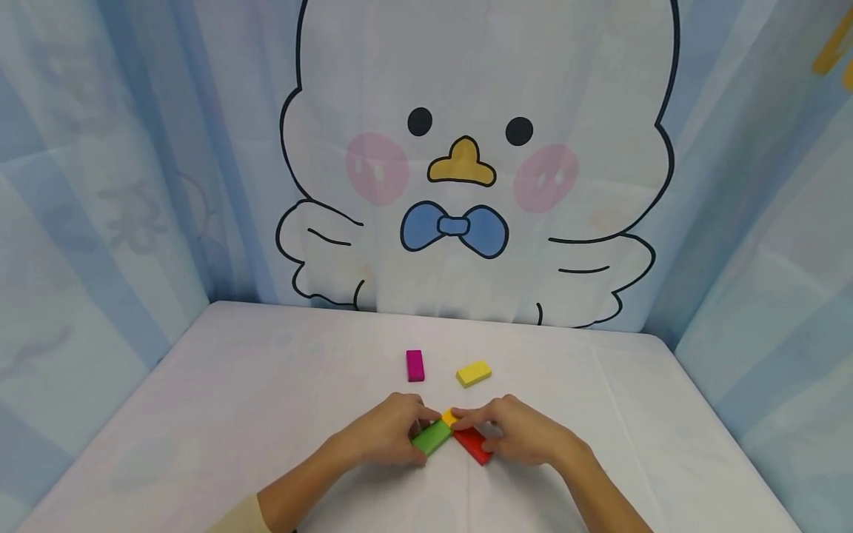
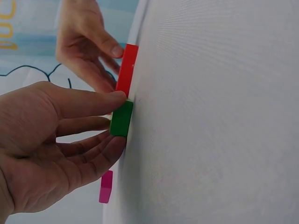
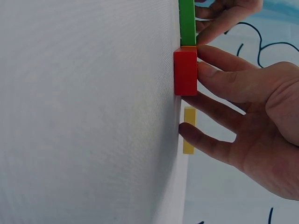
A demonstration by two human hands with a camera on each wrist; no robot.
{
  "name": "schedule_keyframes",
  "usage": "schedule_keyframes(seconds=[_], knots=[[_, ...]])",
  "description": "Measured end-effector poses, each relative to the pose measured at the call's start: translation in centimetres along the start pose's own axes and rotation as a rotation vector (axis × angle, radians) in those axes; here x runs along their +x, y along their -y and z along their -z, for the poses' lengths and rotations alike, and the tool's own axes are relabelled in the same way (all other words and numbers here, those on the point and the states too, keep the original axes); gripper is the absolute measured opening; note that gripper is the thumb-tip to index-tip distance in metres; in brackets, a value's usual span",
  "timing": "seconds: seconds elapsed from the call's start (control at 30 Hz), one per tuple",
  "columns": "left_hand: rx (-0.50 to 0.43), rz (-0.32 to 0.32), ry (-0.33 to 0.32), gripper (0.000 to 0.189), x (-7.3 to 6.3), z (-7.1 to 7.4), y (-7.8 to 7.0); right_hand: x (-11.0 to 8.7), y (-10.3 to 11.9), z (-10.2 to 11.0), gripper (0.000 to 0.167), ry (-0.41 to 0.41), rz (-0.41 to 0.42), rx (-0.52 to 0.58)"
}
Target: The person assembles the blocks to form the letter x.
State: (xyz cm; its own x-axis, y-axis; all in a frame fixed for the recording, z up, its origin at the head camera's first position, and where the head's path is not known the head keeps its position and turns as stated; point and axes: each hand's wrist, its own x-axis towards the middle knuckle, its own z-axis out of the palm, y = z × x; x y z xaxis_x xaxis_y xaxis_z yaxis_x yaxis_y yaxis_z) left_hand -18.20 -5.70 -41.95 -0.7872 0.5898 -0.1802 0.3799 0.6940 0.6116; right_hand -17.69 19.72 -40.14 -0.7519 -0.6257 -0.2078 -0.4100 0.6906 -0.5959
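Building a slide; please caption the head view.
Left hand grips a green block, right hand holds a red block; a magenta block and yellow block lie beyond.

A green block (image 1: 432, 437), pinched in the left hand (image 1: 389, 429), and a red block (image 1: 474, 446), held by the right hand (image 1: 526, 433), slant toward each other on the tabletop (image 1: 200, 414) here. Their far ends meet beside a partly hidden orange-yellow block (image 1: 449, 417).

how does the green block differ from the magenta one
The green block is pinched by the left hand; the magenta block lies untouched. The green block slants in the head view; the magenta block stands nearly straight up and down there. The green block is nearer the person than the magenta block. Both are plain rectangular blocks.
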Motion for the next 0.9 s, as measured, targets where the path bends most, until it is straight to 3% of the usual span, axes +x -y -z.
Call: schedule_keyframes(seconds=[0.57, 0.9], knots=[[-0.062, 0.023, -0.001, 0.061, -0.02, 0.09, 0.09, 0.08, 0.11, -0.03, 0.053, -0.012, 0.002, -0.026], [-0.053, 0.02, 0.001, 0.061, -0.13, 0.09, -0.08, 0.05, 0.11, -0.18, 0.053, -0.011, -0.009, -0.017]])
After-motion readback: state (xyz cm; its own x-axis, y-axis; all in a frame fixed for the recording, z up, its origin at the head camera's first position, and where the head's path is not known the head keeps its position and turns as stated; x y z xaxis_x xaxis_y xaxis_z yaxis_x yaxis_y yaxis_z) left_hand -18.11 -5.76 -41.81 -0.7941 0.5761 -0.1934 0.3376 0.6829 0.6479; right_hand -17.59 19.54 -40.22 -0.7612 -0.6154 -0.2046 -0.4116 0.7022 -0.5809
